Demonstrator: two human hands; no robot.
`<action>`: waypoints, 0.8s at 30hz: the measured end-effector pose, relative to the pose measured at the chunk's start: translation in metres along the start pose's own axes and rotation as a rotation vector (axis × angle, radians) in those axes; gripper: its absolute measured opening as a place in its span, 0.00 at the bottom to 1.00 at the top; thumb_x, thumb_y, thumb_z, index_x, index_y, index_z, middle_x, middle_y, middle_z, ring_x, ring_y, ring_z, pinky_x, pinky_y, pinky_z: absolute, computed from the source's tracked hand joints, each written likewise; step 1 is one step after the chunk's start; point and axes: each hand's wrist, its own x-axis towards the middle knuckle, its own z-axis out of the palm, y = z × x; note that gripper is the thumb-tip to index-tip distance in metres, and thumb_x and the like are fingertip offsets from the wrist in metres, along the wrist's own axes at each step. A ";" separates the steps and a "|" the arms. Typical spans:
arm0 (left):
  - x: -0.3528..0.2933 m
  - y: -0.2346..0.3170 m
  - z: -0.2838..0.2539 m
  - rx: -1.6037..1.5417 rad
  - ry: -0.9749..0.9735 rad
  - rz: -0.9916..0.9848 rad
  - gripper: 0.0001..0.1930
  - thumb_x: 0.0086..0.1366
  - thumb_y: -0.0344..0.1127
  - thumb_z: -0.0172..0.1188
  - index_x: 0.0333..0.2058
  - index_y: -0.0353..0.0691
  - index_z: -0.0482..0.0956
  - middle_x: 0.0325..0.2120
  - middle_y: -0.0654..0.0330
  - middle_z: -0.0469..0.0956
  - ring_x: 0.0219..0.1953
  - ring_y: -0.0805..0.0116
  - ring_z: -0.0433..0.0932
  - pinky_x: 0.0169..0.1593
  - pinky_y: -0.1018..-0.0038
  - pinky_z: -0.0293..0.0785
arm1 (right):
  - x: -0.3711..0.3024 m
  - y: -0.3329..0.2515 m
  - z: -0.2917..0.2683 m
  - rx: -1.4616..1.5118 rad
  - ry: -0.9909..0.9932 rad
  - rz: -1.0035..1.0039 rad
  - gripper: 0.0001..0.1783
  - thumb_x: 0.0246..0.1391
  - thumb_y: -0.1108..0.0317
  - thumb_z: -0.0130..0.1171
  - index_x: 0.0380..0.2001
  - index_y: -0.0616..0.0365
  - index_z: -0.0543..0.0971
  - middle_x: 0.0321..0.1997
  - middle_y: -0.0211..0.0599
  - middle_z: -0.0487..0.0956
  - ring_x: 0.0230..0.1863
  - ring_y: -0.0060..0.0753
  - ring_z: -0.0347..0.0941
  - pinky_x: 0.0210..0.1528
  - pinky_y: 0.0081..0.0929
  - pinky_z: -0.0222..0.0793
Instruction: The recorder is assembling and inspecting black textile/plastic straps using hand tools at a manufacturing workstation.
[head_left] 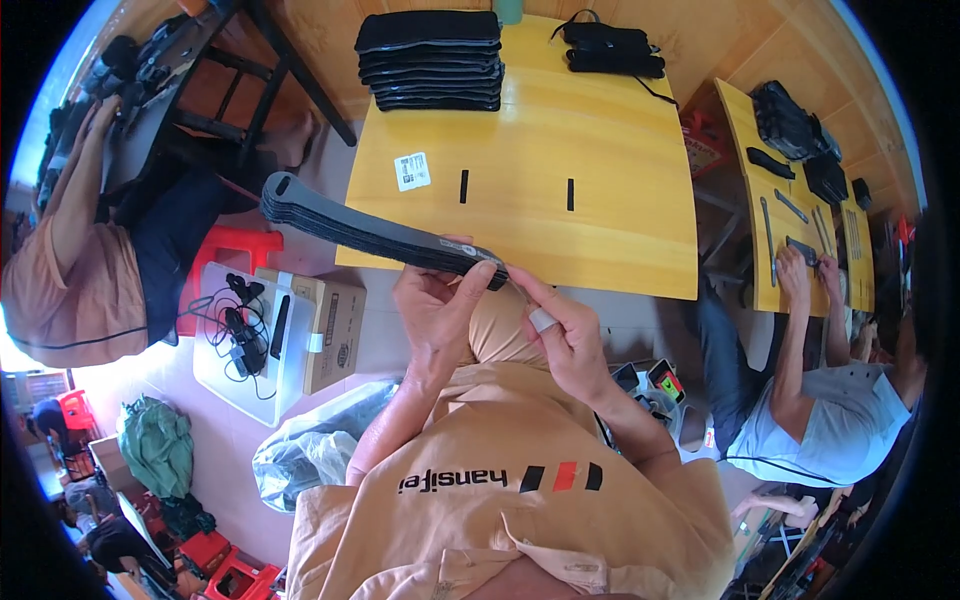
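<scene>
A bundle of long dark grey and black straps extends up and left from my hands, past the near-left edge of the yellow table. Its far end has a slot, and a small pale label lies on the top strap near my grip. My left hand is closed around the bundle's near end, thumb on top and fingers behind. Beside that end is my right hand, its index finger reaching to the straps and its other fingers curled. A whitish band or piece shows at its fingers; what they pinch is unclear.
The yellow table carries a stack of black pouches, a black item with a cord, a white label sheet and two short black strips. Boxes and cables stand lower left. Other people sit at tables on both sides.
</scene>
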 end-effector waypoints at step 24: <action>0.007 -0.011 0.001 -0.041 0.008 0.008 0.17 0.50 0.19 0.61 0.40 0.32 0.69 0.31 0.59 0.74 0.34 0.75 0.74 0.38 0.81 0.73 | 0.013 0.003 0.004 0.172 -0.058 0.177 0.31 0.45 0.84 0.36 0.57 0.57 0.63 0.18 0.29 0.66 0.18 0.17 0.59 0.23 0.14 0.59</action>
